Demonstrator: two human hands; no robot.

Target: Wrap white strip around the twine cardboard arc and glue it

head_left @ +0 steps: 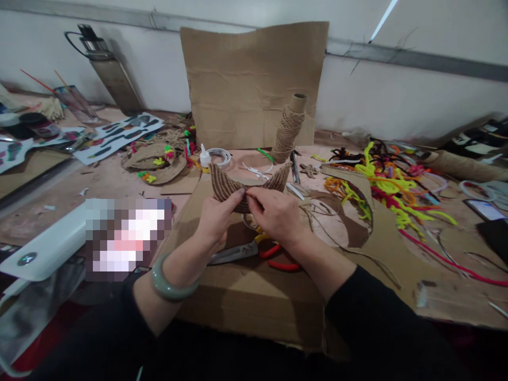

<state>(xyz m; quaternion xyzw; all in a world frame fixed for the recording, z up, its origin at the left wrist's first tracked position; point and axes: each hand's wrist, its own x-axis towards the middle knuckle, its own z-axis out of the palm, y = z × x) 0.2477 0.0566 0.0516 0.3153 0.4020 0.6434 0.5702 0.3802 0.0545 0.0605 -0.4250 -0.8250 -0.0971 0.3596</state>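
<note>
Between my hands is a crescent-shaped piece covered in rows of brown twine [226, 182], its two points turned up. My left hand [218, 214] grips its left side, thumb on the upper edge. With fingers pinched at the middle of that edge, my right hand [275, 209] meets the left thumb; whatever is in the pinch is hidden. Scissors [280, 259] with red and yellow handles lie on the cardboard below my hands. A loose twine strand [357, 251] trails to the right. Behind the piece stands a twine-wound cardboard tube [289, 129].
A cardboard sheet [254, 79] leans on the wall. Bright yarn and pipe cleaners [381, 182] are heaped at the right. To the left are a twine wreath [154, 164], a glue bottle [205, 157], a tall drink bottle [115, 79] and a white device [51, 243].
</note>
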